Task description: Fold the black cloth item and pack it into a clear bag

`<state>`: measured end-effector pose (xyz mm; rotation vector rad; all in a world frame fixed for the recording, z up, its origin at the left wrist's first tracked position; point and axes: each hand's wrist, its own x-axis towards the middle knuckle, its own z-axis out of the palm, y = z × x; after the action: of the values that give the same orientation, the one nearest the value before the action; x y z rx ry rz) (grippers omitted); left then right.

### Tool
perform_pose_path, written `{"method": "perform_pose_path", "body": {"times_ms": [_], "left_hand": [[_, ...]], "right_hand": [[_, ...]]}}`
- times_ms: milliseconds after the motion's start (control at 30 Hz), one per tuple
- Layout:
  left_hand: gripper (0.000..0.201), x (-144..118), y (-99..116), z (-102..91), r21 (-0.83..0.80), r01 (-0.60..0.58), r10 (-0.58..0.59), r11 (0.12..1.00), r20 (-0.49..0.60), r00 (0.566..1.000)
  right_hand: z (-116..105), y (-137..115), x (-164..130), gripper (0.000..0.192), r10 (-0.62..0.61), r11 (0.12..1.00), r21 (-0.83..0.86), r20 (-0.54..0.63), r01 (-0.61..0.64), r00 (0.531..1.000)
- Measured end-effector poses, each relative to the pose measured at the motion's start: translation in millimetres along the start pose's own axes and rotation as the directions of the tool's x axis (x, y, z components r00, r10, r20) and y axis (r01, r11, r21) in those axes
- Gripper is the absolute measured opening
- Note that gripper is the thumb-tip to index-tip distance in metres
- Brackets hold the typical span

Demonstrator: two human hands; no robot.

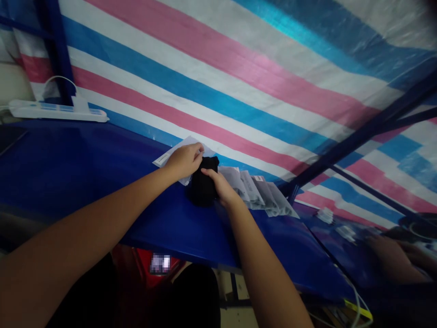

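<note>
Black fabric bundle (204, 186), that's what both hands are on here. It sits on the blue table (85, 173) near the far edge, right up against the striped tarp (239, 68) that hangs behind as a backdrop (pink, blue and white bands). The cloth looks bunched up, dark enough that its folds are hard to make out.

The left hand (185, 160) comes in from the left and has its fingers pinched closed on the top of the bundle, near the upper corner. The right hand (221, 186) is on the bundle's right side, fingers curled round the edge and pressing against the cloth, so it's gripping too, though how tight is tough to say from this angle.

Under and behind the left hand there's a white paper sheet (170, 155) poking out to the left, touching the bundle or very nearly. Just to the right of the right hand lies a fanned-out row of clear plastic bags (266, 196), overlapping each other along the table's back edge.

Way over on the left, well apart from everything, a white power strip (58, 110) rests on the table's far edge with its cord looping up.

Bottom right corner shows another person's hand (398, 259), blurry and dim, at the next table over. Keeps to itself, nowhere near the bundle.
</note>
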<state>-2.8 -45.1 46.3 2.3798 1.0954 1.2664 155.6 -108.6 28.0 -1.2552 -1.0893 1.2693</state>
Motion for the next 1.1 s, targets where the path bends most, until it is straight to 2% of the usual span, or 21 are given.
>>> {"method": "perform_pose_path", "body": {"times_ms": [133, 267, 433, 533, 700, 800, 967, 1100], "left_hand": [[0.027, -4, 10, -4.2, 0.033, -0.101, 0.099, 0.994, 0.058, 0.993], [0.033, -5, 11, -4.6, 0.04, -0.223, 0.216, 0.974, 0.127, 0.968], [0.035, -4, 8, -4.6, 0.023, -0.305, 0.293, 0.952, 0.219, 0.931], [0.034, -4, 9, -4.5, 0.002, -0.323, 0.314, 0.946, 0.235, 0.92], [0.036, -5, 12, -4.3, 0.014, -0.293, 0.279, 0.956, 0.269, 0.922], [0.037, -6, 12, -4.4, 0.019, -0.273, 0.252, 0.962, 0.323, 0.912], [0.041, -5, 4, -5.8, 0.143, -0.129, 0.062, 0.981, 0.399, 0.915], [0.03, -1, -8, -8.6, 0.309, -0.08, -0.091, 0.948, 0.501, 0.861]], "right_hand": [[1, 1, 1, 0.041, -0.033, 0.999, -0.042, 0.035, 0.034, 0.999], [2, -1, -2, 0.037, -0.091, 0.993, -0.071, 0.07, 0.096, 0.993], [-1, 0, -2, 0.042, -0.027, 0.99, -0.133, 0.087, 0.038, 0.996], [-3, 1, 1, 0.041, -0.037, 0.993, -0.107, 0.083, 0.046, 0.996], [-7, 8, 12, 0.036, 0.023, 0.999, -0.038, -0.042, -0.025, 0.999], [-9, 13, 17, 0.037, 0.016, 0.999, -0.028, -0.08, -0.018, 0.997], [-11, 16, 20, 0.048, -0.02, 1.0, -0.025, -0.106, 0.017, 0.994], [-9, 15, 20, 0.048, 0.029, 0.998, -0.052, -0.188, -0.039, 0.982]]}}
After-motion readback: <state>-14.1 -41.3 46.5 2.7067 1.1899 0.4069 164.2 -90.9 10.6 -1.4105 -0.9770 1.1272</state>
